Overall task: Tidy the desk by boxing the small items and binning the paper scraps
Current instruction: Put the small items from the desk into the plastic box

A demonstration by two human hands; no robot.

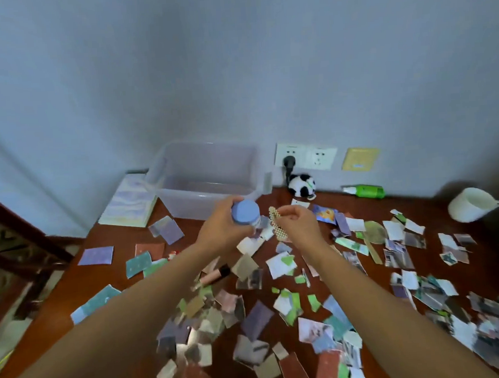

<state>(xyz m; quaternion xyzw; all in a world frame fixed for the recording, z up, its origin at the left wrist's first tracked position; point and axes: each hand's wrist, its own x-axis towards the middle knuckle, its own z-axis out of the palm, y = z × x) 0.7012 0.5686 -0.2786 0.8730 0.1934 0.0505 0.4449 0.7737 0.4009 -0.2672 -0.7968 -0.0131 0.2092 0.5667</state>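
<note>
My left hand point(220, 228) grips a small jar with a blue lid point(245, 214) above the desk, just in front of the clear plastic box point(185, 204). My right hand point(298, 225) pinches a beige checkered hair clip point(277, 223) right beside the jar. The box stands against the wall and looks empty. Several torn paper scraps point(256, 320) cover the brown desk point(57, 311). A pink lip tube point(214, 275) lies under my left forearm, and a round hand mirror point(375, 233) lies to the right.
A notebook point(129, 202) leans left of the box. A panda plush point(302, 185) and a green tube point(365, 191) lie along the wall under the sockets point(304, 156). A white cup point(471, 204) rests on its side at far right. The desk's left edge drops to the floor.
</note>
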